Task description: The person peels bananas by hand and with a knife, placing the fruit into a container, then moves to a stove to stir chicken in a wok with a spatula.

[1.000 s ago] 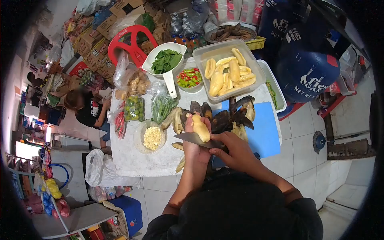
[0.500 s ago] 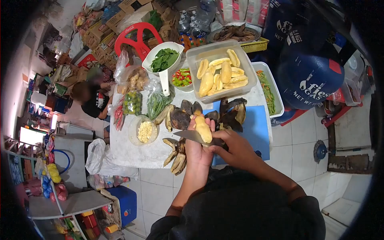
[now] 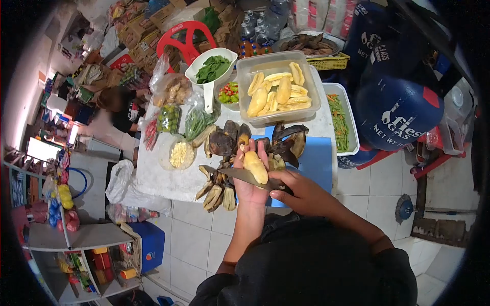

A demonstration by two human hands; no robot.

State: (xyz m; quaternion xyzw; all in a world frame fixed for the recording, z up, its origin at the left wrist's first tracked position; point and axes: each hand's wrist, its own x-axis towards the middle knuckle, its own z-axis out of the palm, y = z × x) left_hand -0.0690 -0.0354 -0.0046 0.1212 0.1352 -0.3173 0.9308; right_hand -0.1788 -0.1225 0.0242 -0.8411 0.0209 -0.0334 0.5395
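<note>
A peeled banana [image 3: 254, 166], pale yellow, rests lengthwise in the upturned palm of my left hand [image 3: 250, 191], with the fingers stretched out behind it. My right hand [image 3: 301, 191] grips a kitchen knife [image 3: 242, 175] by its handle. The wide blade points left and lies across my left palm, right at the banana's lower end. Dark banana peels [image 3: 214, 194] hang in a pile at the table's front edge. Blackened unpeeled bananas [image 3: 222, 143] lie just beyond my left hand. More dark peels [image 3: 291, 145] lie on the blue cutting board [image 3: 316, 168].
A clear tub [image 3: 316, 104] of peeled bananas stands at the back of the white table [image 3: 153, 178]. Around it are a white strainer [image 3: 232, 53] of leaves, chopped peppers [image 3: 228, 93], a bowl of chopped garlic [image 3: 181, 154] and a vegetable tray [image 3: 338, 122]. Blue gas cylinders [image 3: 398, 109] stand right. A person [image 3: 122, 112] is left.
The view has shifted slightly, so the table sits a little further left. My left fingers are straighter behind the banana. The knife stays across its lower end.
</note>
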